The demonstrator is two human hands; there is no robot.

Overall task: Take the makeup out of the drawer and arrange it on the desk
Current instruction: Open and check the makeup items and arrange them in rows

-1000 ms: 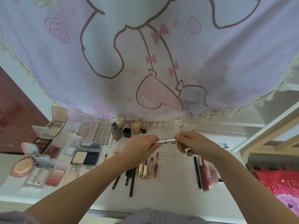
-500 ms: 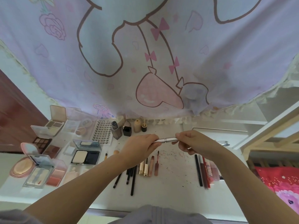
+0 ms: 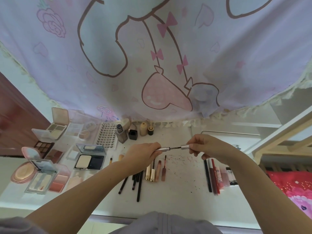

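Above the desk (image 3: pixel 177 196), mid-air: silver mascara tube (image 3: pixel 163 148) grasped in left hand (image 3: pixel 143 155), grip clenched round the barrel; matching silver cap (image 3: pixel 185 146) pinched by right hand (image 3: pixel 205 146), grip clenched on it, dark wand (image 3: pixel 175 147) exposed between the two parts. On desk below: row of gold and pink lip tubes (image 3: pixel 156 172), black brushes (image 3: pixel 135 182), red and black pencils (image 3: pixel 213 176) at right, open compacts and palettes (image 3: pixel 90 160) at left, lash tray (image 3: pixel 107 136), small bottles (image 3: pixel 133 132) at back. Printed curtain (image 3: pixel 152 56) overhead.
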